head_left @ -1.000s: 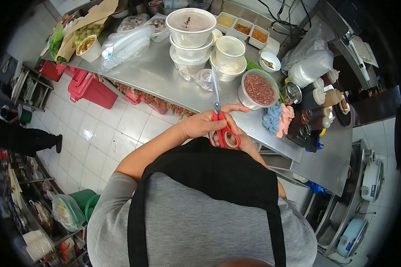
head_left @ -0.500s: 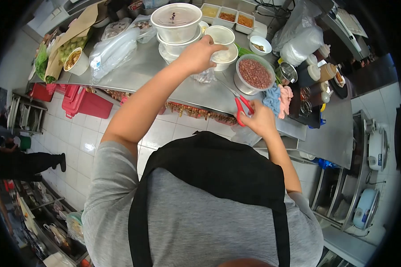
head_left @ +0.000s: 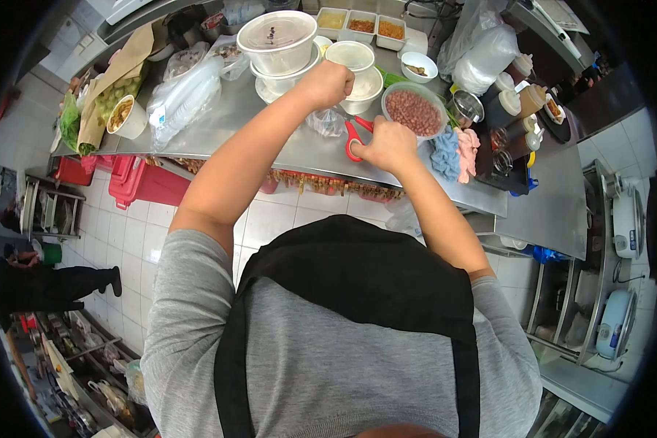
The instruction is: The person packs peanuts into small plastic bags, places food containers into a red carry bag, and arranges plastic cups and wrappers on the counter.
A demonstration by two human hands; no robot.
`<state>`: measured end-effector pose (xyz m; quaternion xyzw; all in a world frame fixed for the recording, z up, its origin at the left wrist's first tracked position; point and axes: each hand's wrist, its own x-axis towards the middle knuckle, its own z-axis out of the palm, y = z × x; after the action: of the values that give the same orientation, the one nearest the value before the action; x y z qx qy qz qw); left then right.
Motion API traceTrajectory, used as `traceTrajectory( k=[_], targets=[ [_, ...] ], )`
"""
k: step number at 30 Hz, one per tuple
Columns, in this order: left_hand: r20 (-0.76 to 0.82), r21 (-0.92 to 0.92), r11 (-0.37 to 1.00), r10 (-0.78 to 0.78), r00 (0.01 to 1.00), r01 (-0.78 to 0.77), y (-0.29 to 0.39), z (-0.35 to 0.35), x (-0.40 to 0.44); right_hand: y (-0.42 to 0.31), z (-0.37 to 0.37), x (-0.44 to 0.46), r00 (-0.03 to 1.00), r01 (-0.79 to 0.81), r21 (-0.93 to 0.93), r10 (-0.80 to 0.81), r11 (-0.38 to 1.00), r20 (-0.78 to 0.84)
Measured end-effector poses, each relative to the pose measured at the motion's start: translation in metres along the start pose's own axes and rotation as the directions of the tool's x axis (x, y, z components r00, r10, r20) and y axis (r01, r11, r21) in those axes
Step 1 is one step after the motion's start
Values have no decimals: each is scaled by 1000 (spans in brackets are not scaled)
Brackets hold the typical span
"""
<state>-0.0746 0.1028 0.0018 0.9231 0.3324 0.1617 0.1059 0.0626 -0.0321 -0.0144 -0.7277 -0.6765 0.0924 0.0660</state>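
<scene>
My left hand [head_left: 328, 85] is closed beside the stacked white tubs [head_left: 350, 55], near the lidded container [head_left: 276, 42]; what its fingers hold, if anything, is hidden. My right hand [head_left: 388, 143] is wrapped over red-handled scissors [head_left: 353, 141] near the counter's front edge. The blades are hidden from view. Just behind that hand stands a clear tub of reddish-brown beans [head_left: 415, 111]. A small clear plastic bag [head_left: 326, 123] lies between my two hands.
Blue cloth [head_left: 445, 155] and pink cloth [head_left: 467, 153] lie right of the beans, beside sauce bottles [head_left: 505, 106]. Plastic bags [head_left: 185, 98] and a cup of food [head_left: 127, 117] are at left. Red bins [head_left: 153, 184] stand below the counter [head_left: 255, 146]. Another person [head_left: 51, 285] stands far left.
My hands have parted since the earliest frame. The left reached forward to the tubs and its fingers closed. The right carried the scissors rightward, then forward and back left toward the beans.
</scene>
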Motion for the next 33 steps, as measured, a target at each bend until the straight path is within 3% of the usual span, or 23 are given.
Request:
traceTrajectory(
  k=[9,13,14,16,17,18,19,20,22,23,26,29,33],
  targets=[
    [22,-59,997,-43,999,44,7,1,-5,15,5,0,991,91,7,-90,996,-101],
    [-66,-116,993,-40,997,32,5,0,-8,27,3,-8,989,106,3,-105,994,-108],
    [-99,-124,992,-38,994,25,4,0,-8,37,-2,-13,985,118,46,-111,992,-131],
    [-127,-389,920,-98,987,41,32,-25,-29,67,-20,-32,980,119,137,-94,983,-174],
    [-133,-370,929,-72,988,18,44,-30,-45,82,-42,-51,990,55,263,-18,963,-139],
    [-147,-345,938,-46,988,-8,56,-32,-60,104,-62,-71,984,119,384,-58,916,-168],
    [-142,-372,921,64,988,-113,64,-21,-76,127,-72,-90,993,65,607,9,792,-119],
    [-142,-399,892,168,975,-212,70,-2,-94,145,-89,-110,998,-21,597,54,802,-38],
    [-10,-575,811,126,992,-109,94,55,-118,166,-121,-147,992,-54,764,124,643,-34],
    [65,-644,765,72,995,-14,104,86,-124,175,-141,-162,983,-156,729,176,666,49],
    [-33,-692,699,217,976,-179,119,208,-125,219,-174,-195,950,-276,590,309,759,47],
    [89,-644,755,239,967,-127,148,281,-113,262,-202,-209,892,-412,407,453,815,-5],
    [516,-373,915,68,854,152,182,335,-86,316,-236,-196,865,-465,39,463,884,-195]
  ],
)
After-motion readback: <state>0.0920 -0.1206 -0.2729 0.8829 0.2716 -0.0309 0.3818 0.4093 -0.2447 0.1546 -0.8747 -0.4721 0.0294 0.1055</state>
